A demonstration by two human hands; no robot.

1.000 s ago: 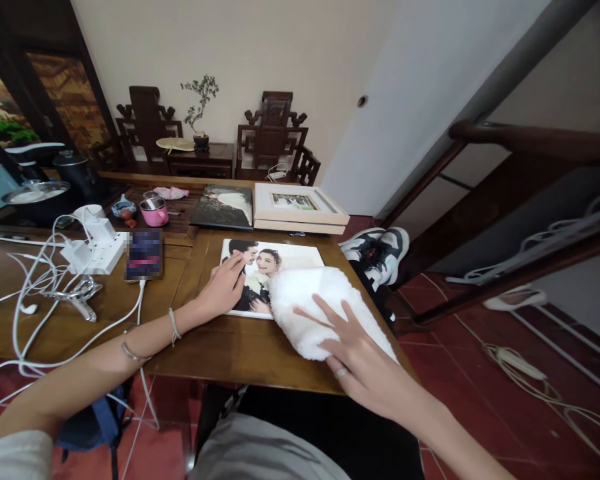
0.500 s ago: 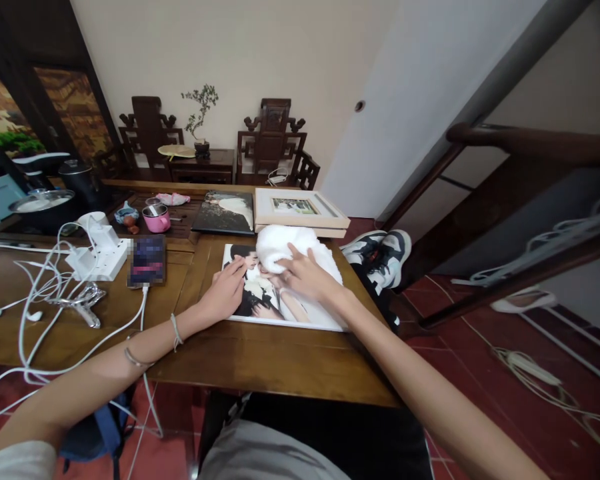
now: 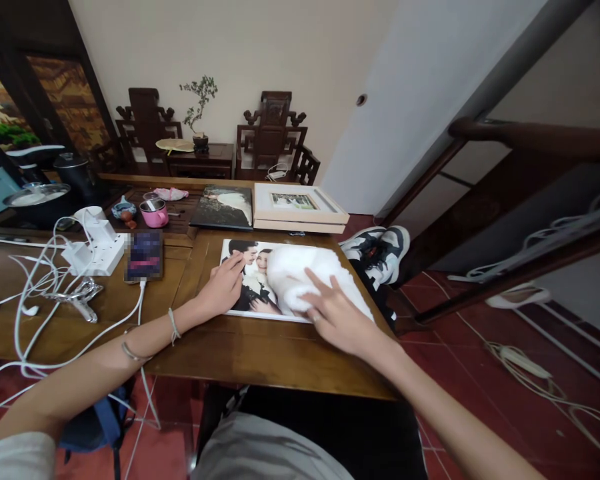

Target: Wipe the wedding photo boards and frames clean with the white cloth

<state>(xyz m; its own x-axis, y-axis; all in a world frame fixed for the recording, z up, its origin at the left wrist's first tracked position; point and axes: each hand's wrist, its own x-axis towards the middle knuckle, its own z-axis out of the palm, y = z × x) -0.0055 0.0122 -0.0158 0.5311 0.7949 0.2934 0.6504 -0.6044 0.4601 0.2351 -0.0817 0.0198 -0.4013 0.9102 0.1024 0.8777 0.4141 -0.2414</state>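
Note:
A photo panel [image 3: 253,306] showing a couple lies flat on the wooden table in front of me. My left hand [image 3: 225,287] rests on its left edge, fingers stretched out flat. On the panel's right part lies a bunched white fluffy towel [image 3: 305,267], hiding much of the picture there. My right hand [image 3: 337,313] grips the near side of this towel, some fingers stretched over the cloth; where the fingertips sink into it is partly hidden.
Behind the panel stand a dark photo panel [image 3: 224,207] and stacked pale frames [image 3: 300,219]. To the left lie a phone [image 3: 144,257], a white power strip [image 3: 107,257] and tangled cables. A pink cup [image 3: 153,213] sits farther back. Shoes [image 3: 377,250] show beyond the table's right edge.
My right hand and the towel have moved right and toward me across the panel, uncovering the pictured faces. My left hand stays on the left edge.

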